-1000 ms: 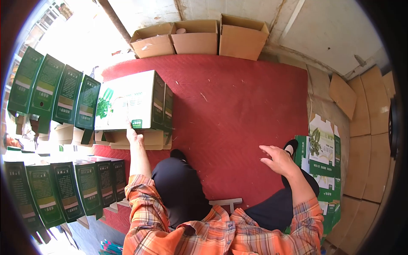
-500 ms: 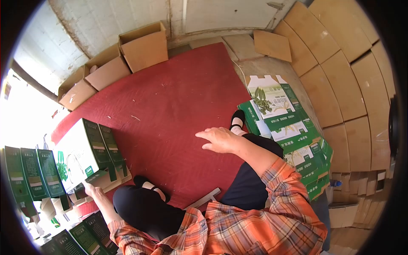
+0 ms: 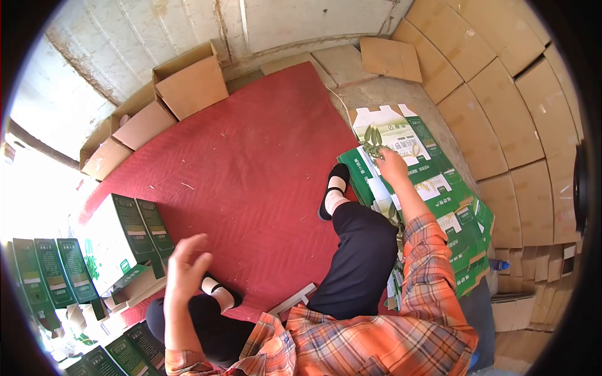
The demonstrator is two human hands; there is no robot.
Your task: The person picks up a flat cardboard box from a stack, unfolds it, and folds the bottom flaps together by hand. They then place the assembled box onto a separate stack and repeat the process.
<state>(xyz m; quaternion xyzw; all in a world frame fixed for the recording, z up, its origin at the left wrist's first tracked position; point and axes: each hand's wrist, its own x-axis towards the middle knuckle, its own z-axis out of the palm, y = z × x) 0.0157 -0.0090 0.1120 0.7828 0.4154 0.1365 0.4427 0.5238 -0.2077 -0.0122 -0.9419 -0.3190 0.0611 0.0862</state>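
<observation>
The right hand is reaching over the top carton, its fingertips blurring into the printed leaves; whether they are pinching the card or only touching it, I cannot tell. That carton is lying flat on the right, near the right shoe, and is covering part of the green stack, whose overlapping layers are defying a count. The left hand is hovering near the left knee, thumb and fingers standing apart with nothing showing between them. It is partly hiding the mat, while the left shoe is showing only in part.

On the left, two green end panels are standing nearest the mat, and three more are lining up farther left. Glare is washing out the ground there, and the frame is cutting off the lower row. Three open boxes are standing along the wall, their insides mostly hidden. One white bar is disappearing under the shirt.
</observation>
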